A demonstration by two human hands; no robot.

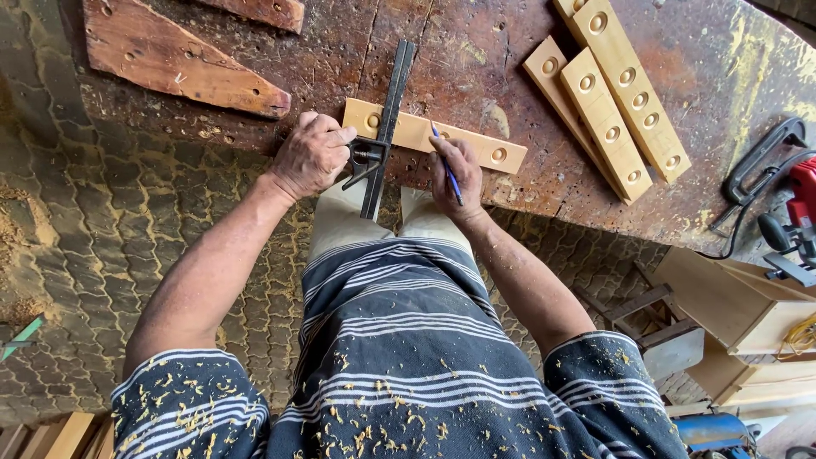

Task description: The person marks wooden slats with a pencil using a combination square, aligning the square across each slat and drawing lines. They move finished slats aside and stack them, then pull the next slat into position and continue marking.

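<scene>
Bench: worn reddish wooden bench (476, 76), sawdust everywhere
Left hand (313, 155): grip closed on black metal combination square (384, 127)
Right hand (457, 174): grip pinching blue pencil (445, 166), marking pale drilled wood strip (425, 134)
Progress: holes done, marking underway; similar drilled strips (608, 102) wait nearby

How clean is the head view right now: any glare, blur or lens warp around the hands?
Head view: even daylight, no glare, soft shadows; left hand, right hand, blue pencil and wood strip are sharp; wide lens bends the workbench edge and the corners.

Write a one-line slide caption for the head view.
Left hand steadies a combination square across a drilled wooden strip while the right hand holds a blue pencil.
</scene>
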